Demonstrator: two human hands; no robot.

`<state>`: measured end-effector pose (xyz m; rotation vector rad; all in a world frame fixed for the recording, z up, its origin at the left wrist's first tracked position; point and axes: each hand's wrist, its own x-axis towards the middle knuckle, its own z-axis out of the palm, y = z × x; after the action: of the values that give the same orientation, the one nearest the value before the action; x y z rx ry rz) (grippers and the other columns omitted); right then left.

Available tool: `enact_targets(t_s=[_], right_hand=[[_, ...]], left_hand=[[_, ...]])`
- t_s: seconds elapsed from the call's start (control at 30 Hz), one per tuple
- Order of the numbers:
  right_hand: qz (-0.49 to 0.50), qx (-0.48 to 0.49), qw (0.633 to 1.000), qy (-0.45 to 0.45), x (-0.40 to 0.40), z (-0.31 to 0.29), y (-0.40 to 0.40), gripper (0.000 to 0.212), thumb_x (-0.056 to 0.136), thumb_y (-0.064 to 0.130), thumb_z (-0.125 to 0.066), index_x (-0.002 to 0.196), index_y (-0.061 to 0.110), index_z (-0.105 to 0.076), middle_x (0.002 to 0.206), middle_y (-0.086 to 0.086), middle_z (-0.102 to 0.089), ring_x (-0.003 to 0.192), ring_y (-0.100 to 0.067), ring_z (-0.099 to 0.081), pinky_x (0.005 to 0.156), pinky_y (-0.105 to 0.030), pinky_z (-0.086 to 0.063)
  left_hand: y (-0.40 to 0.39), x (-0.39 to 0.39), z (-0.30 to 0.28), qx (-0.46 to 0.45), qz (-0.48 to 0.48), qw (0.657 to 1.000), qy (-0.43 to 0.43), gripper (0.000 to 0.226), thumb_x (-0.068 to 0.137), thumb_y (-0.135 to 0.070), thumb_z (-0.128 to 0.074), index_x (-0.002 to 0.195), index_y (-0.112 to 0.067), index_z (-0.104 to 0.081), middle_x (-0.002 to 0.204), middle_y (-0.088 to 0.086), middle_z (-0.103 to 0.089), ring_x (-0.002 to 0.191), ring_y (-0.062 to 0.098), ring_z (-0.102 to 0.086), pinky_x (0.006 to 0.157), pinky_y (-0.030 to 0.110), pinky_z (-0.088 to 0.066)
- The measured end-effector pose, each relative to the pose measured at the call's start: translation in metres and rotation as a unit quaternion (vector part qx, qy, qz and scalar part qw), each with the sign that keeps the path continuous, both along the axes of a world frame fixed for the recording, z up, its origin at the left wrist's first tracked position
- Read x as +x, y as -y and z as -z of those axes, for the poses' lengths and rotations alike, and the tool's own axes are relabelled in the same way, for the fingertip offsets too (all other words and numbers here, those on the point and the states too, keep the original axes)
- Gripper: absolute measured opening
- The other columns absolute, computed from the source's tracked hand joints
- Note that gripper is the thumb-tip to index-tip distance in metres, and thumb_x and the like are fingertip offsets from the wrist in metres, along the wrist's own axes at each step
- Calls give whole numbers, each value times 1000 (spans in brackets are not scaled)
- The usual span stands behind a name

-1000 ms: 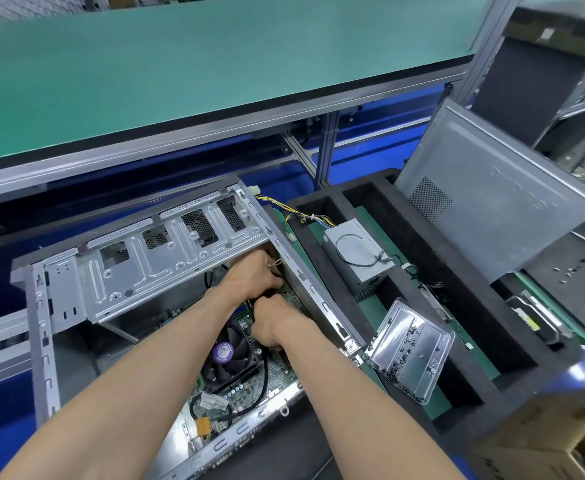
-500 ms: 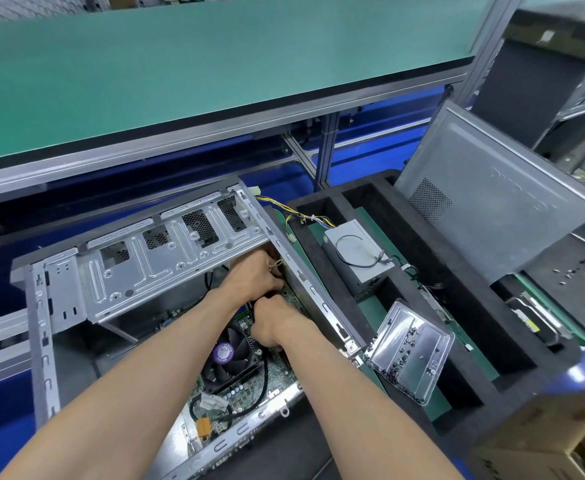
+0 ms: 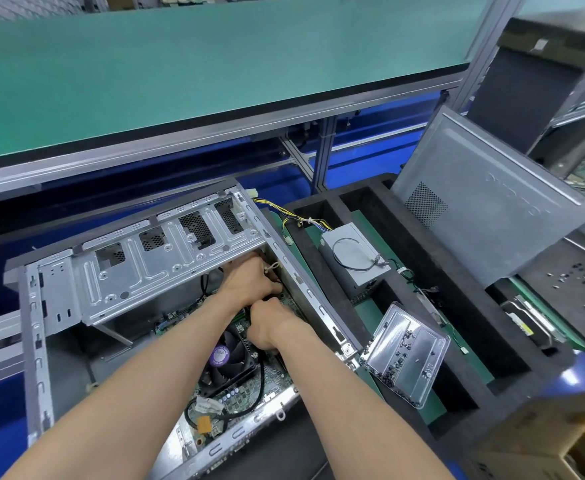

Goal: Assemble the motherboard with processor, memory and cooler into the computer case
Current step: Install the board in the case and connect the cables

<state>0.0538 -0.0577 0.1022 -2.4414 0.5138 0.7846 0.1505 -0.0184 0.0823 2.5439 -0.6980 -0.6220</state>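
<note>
Both hands are deep inside the computer case (image 3: pixel 118 271), close together at the far right corner of the motherboard (image 3: pixel 235 393), just under the drive cage (image 3: pixel 166 258). The left hand (image 3: pixel 249 282) curls its fingers down around something small near a pale connector, probably a cable end, though what it grips is hidden. The right hand (image 3: pixel 267 330) is curled too, knuckles up, just beyond the cooler (image 3: pixel 228 355); I cannot tell what, if anything, it pinches. The motherboard already lies flat on the case floor with the fan cooler mounted on it and a black cable (image 3: pixel 260 393) looping across its near edge. Judging by its look, the board is thin, rigid and fragile, with brittle solder joints and pins, so it should be taken by its bare edges or steadied at the cooler's frame, never by components. Connectors likely want straight, firm pressure. Screws sit in a clear tray (image 3: pixel 405 355) to the right, beside the power supply (image 3: pixel 353 258).
</note>
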Motion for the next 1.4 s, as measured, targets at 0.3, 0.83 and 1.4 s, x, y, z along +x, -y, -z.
enact_targets(t_s=[0.3, 0.83, 1.4], right_hand=[[-4, -9, 1000, -3, 1, 0, -2, 37, 101, 13, -49, 134, -2, -51, 139, -24, -48, 122, -41, -54, 86, -41, -50], [1, -10, 1000, 0, 1, 1, -2, 31, 99, 12, -51, 126, -2, -57, 134, -24, -54, 121, -40, -56, 81, -36, -46], [104, -71, 992, 6, 0, 8, -5, 74, 97, 24, -55, 153, -10, -21, 146, -19, -49, 131, -38, -51, 98, -45, -49]], left_hand=[[0, 2, -1, 16, 32, 999, -8, 16, 71, -31, -78, 77, -18, -72, 75, 0, -69, 75, 23, -67, 72, 34, -53], [0, 18, 2, 13, 3, 994, -111, 21, 80, -29, -80, 96, -16, -76, 98, 3, -76, 96, 22, -67, 87, 35, -50], [0, 13, -9, 22, 54, 996, -61, 18, 80, -21, -76, 92, -7, -76, 92, 12, -76, 72, 22, -62, 62, 32, -45]])
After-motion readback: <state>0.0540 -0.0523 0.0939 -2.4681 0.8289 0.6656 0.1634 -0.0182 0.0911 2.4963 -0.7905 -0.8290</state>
